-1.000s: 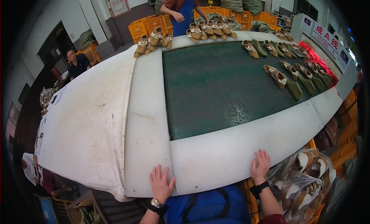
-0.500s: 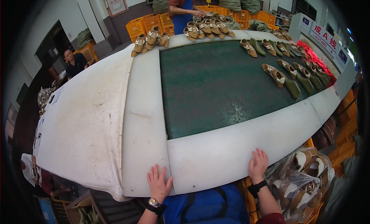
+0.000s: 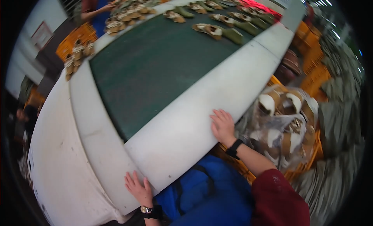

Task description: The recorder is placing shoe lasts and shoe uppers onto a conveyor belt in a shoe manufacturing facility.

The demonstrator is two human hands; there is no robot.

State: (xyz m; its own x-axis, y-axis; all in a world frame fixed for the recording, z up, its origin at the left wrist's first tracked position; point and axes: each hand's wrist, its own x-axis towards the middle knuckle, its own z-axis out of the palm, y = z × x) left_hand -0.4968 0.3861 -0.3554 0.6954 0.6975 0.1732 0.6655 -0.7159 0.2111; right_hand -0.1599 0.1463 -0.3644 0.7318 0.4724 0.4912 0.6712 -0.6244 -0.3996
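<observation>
Both palms rest on the white border (image 3: 182, 128) of a long worktable. My left hand (image 3: 139, 190) lies near its front left corner, fingers spread, a watch and black band at the wrist. Farther right, my right hand (image 3: 223, 127) lies flat on the same border, with a black band round its wrist; it holds nothing. Close by on the right, an orange crate (image 3: 315, 150) carries brown-and-white shoe uppers (image 3: 292, 144) in a clear plastic bag (image 3: 278, 123). Brown shoe uppers (image 3: 208, 30) and green shoe lasts (image 3: 233, 36) stand toward the far end of the dark green belt (image 3: 143, 70).
A white cloth (image 3: 58, 148) covers the table's left part. Clusters of shoe uppers (image 3: 77, 55) line the far left edge, where a co-worker in a blue apron (image 3: 100, 14) stands. Grey-green sacks (image 3: 342, 121) hang or lie at the right, beside more orange crates (image 3: 311, 66).
The view has swung to the right, so the table appears tilted and the bagged shoe uppers show more fully. Both hands stay on the white border.
</observation>
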